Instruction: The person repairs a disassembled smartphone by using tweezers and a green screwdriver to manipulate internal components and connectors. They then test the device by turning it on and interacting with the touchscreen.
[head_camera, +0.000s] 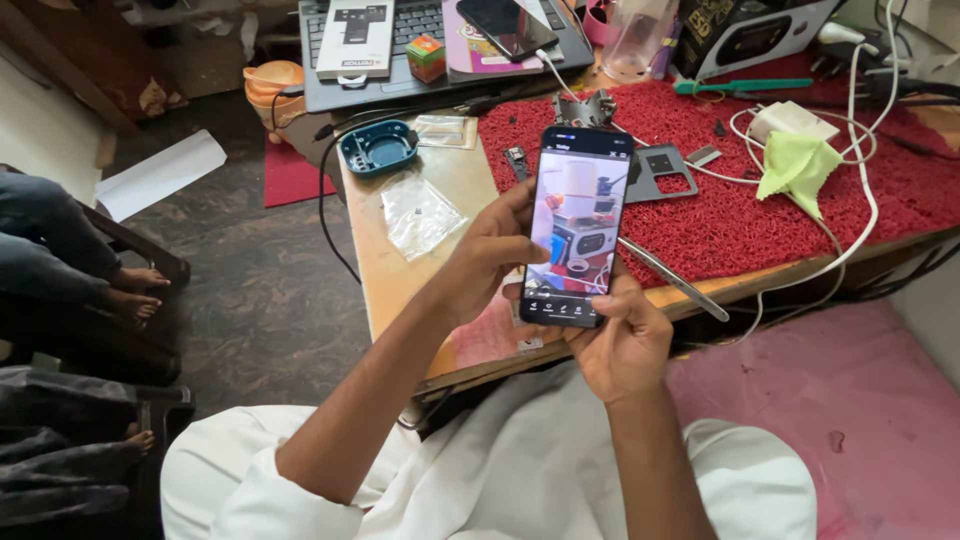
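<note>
**Phone held upright in both hands above the table edge**

Your phone (578, 226) stands upright, screen lit and facing you, just over the near edge of the table (440, 205). Your left hand (487, 262) wraps its left side, fingers curled behind and the thumb pressed on the edge. Your right hand (620, 345) cups the bottom end, thumb resting at the screen's lower right corner. Both grips are closed on the phone.

Behind it a red mat (790, 215) covers the table's right part; tweezers (672, 279) lie on it just right of the phone, a green cloth (798, 165) and white cables farther off. A blue tray (378, 147) and clear bag (418, 214) sit on bare wood to the left, a laptop (420, 50) beyond. Another person's bare feet (135, 290) rest by the dark floor at far left.
</note>
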